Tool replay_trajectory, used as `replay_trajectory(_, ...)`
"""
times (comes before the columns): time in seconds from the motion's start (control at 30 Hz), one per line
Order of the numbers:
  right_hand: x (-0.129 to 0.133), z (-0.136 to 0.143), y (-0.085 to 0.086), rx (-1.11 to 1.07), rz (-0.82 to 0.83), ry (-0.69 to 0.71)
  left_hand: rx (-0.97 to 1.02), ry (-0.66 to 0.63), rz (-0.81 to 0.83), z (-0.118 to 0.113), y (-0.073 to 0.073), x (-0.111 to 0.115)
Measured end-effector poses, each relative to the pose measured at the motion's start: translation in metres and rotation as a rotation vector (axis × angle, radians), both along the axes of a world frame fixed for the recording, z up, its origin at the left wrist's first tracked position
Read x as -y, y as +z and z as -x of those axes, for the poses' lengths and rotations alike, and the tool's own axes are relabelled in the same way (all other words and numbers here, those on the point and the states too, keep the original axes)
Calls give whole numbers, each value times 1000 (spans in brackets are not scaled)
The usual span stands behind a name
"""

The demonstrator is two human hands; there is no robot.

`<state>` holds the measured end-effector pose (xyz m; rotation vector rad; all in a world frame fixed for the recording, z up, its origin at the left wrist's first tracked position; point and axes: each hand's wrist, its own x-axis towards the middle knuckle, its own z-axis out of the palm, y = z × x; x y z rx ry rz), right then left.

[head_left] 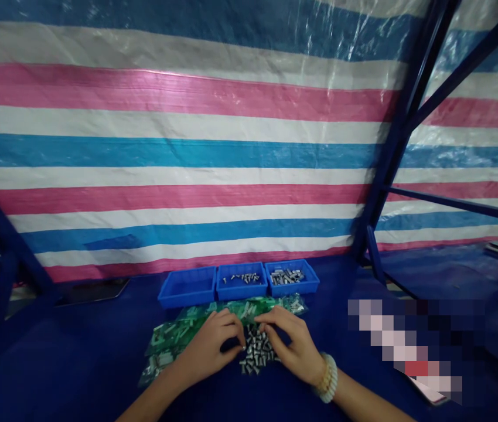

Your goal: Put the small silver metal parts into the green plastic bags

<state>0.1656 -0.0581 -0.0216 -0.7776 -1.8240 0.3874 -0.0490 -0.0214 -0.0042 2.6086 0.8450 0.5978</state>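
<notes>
A loose pile of small metal fasteners, seemingly short screws point(258, 351), lies on the blue tabletop between my hands. At the pile's left edge, the thumb and index finger of my left hand point(214, 343) are pinched together, with a tiny bright metal piece at their tips. My right hand point(292, 346), wearing a beaded bracelet point(328, 378), reaches over the pile's upper right. Its thumb and index finger are curled close together, and whatever lies between them is too small to name. Green-tinted clear plastic bags of small parts point(172, 335) lie beside and behind my left hand.
Behind the bags stand three blue trays in a row: a left tray point(187, 286) with its bare floor showing, a middle tray point(242, 291) with some screws, and a right tray point(292, 287) holding more metal pieces. Blue metal frame posts point(385, 170) and a striped tarp point(178, 152) rise behind.
</notes>
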Motion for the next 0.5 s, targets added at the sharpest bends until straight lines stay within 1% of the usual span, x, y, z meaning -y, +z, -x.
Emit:
replay_trajectory(0.07, 1, 0, 1, -3, 7, -5, 92, 31, 41, 0, 0, 0)
replay_trajectory(0.1, 1, 0, 2, -4, 7, -7, 144, 61, 87, 0, 0, 0)
replay_trajectory(0.17, 2, 0, 3, -5, 8, -7, 265, 135, 237, -2, 2, 2)
replay_trajectory(0.23, 2, 0, 2, -6, 11, -5, 398, 180, 431, -5, 4, 5)
replay_trajectory(0.3, 2, 1, 1, -4, 8, 1, 525, 165, 610, -9, 6, 8)
replay_trajectory(0.37, 3, 1, 0, -1, 4, 6, 629, 141, 740, -12, 6, 11)
replay_trajectory(0.43, 4, 2, 0, -5, 2, 14, 710, 146, 824, -14, 4, 12)
replay_trajectory(0.5, 5, 2, 2, -17, -4, 23, 757, 172, 848, -14, 1, 14)
